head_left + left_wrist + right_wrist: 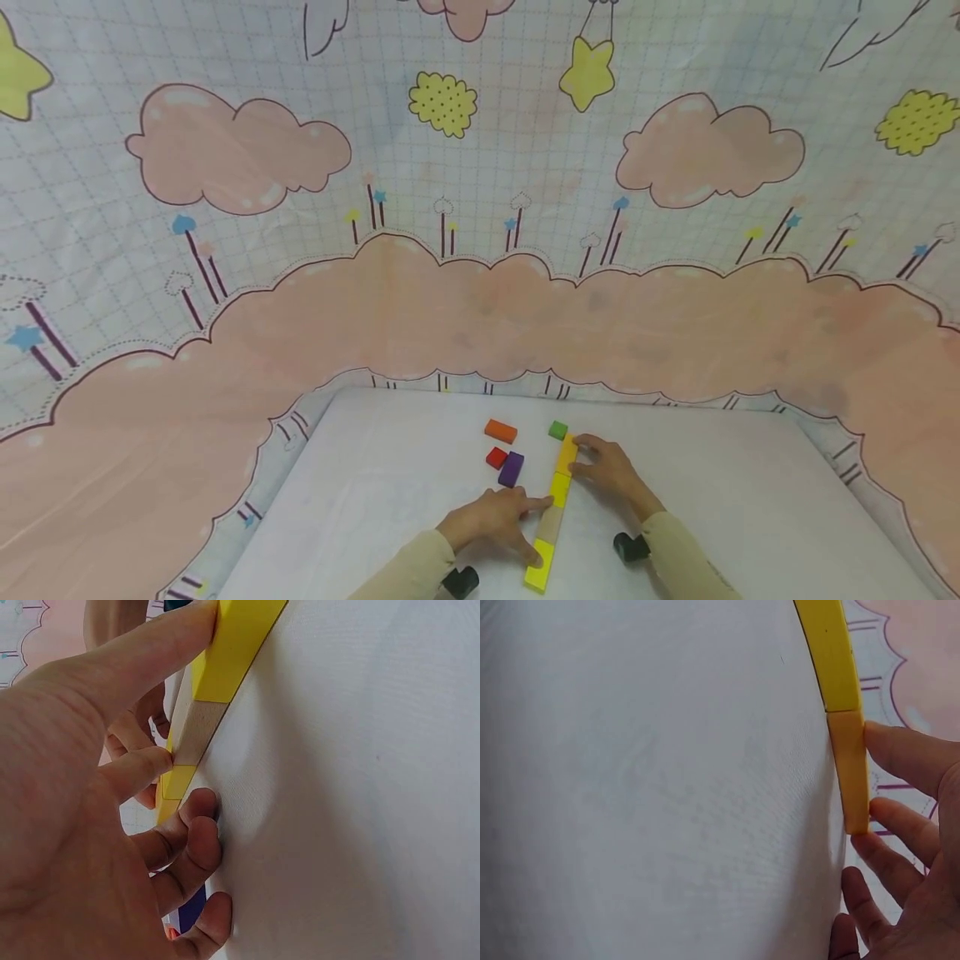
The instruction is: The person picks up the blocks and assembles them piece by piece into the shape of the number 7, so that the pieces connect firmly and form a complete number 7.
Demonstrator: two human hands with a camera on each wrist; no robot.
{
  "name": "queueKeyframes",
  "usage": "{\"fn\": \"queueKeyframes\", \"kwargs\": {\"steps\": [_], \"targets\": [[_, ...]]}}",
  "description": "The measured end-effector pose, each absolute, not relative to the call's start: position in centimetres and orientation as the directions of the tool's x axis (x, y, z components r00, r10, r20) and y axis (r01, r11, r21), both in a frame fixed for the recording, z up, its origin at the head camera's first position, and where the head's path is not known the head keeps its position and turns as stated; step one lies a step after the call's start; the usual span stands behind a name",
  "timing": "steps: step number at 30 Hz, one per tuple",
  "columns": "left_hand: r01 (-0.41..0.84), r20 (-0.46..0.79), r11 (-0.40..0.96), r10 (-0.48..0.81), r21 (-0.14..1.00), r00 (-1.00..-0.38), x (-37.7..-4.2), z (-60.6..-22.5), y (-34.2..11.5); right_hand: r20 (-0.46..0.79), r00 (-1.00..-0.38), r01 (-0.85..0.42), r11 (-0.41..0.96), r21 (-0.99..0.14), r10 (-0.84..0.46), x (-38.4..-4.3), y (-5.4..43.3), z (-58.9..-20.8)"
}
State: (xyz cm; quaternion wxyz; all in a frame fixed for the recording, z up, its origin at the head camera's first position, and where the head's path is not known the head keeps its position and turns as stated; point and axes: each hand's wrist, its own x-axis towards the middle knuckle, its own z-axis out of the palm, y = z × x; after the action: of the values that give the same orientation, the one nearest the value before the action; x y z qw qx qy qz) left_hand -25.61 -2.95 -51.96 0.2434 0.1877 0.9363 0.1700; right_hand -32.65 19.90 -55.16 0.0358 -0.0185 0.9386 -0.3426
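Note:
A straight row of blocks runs away from me on the white table. From the near end come a yellow block [539, 568], a bare wooden block [549, 525], another yellow block [559, 488] and an amber block [567, 455]. My left hand [493, 515] lies along the row's left side, thumb on the near yellow block and index finger by the farther one; its other fingers bend loosely. On the right side, my right hand [609, 468] touches the amber block with spread thumb and fingertips. A green block [558, 430] sits at the row's far left corner.
Left of the row lie an orange block [501, 431], a red block [497, 457] and a purple block [511, 469], the last close beyond the left hand. White cloth covers the table [360, 483]; a patterned curtain [480, 325] hangs behind its far edge.

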Motion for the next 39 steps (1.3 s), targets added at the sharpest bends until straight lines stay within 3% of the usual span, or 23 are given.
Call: {"fn": "queueKeyframes", "kwargs": {"steps": [18,28,39], "targets": [[0.276,-0.384,0.881,0.424,0.385,-0.82,-25.0,-52.2,-2.4,-0.047,-0.994,-0.046,0.781,-0.623,-0.097,-32.4,20.3,-55.2],[0.348,-0.347,0.868,0.467,0.353,-0.813,-24.9,-52.3,-2.7,-0.023,-0.994,-0.07,0.761,-0.645,-0.11,-32.1,20.2,-55.1],[0.323,-0.354,0.875,0.45,0.362,-0.82,-24.5,-52.1,-2.8,-0.024,-0.994,-0.065,0.753,-0.654,-0.108,-31.9,20.0,-54.9]]}}
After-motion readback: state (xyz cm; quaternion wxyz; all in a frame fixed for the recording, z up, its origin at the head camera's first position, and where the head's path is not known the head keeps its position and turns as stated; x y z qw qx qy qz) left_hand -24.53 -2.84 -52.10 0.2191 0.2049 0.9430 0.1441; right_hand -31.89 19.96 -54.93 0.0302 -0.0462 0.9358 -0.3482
